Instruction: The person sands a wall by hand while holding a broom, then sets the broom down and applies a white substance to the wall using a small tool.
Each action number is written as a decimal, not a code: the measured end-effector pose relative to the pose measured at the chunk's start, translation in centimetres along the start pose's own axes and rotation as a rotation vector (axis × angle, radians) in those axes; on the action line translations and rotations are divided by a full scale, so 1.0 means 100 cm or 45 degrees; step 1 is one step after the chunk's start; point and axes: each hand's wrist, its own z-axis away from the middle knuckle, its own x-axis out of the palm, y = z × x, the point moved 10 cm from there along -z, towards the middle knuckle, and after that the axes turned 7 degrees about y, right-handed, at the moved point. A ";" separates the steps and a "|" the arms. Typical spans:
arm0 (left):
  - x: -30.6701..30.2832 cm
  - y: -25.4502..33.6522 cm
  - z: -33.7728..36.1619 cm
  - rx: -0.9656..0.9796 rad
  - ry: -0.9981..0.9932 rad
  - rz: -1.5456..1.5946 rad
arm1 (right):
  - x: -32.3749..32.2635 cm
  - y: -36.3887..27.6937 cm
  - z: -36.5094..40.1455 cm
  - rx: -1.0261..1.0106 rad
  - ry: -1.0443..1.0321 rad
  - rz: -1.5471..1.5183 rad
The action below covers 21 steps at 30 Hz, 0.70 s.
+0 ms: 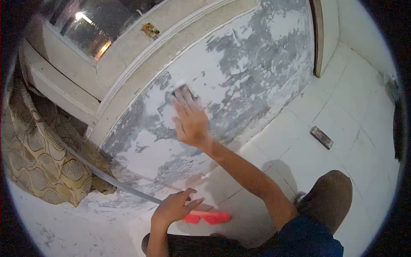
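My right hand [191, 123] presses a dark, flat pad [181, 91] against the patchy grey and white wall [239, 64]. Its fingers are stretched over the pad and a little blurred. Low in the view, my left hand [176, 207] has its fingers apart and nothing in them. It is beside the end of a long grey pipe [124, 186] and just above a brush with bright red-pink bristles [216, 217] on the floor. Whether the hand touches the pipe I cannot tell.
A patterned curtain [60, 162] hangs at the left, by a window frame [128, 51]. A small yellow item [150, 30] is on the frame. A dark rectangular block [321, 137] lies on the white tiled floor [295, 141]. A dark door edge [317, 43] stands at the upper right.
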 end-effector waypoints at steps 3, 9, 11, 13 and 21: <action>0.002 -0.013 0.001 -0.044 -0.009 0.001 | -0.002 0.044 0.025 0.027 -0.149 0.165; -0.008 0.003 0.013 -0.041 -0.011 0.051 | -0.050 0.073 -0.061 0.303 0.415 0.122; -0.006 0.005 0.013 -0.035 -0.026 0.048 | -0.029 0.029 -0.068 0.059 0.292 0.131; 0.002 0.006 0.003 0.049 -0.055 0.049 | -0.021 0.019 -0.040 0.033 0.186 0.064; -0.007 0.000 0.011 -0.016 0.021 -0.026 | -0.047 0.090 -0.040 0.313 0.342 0.138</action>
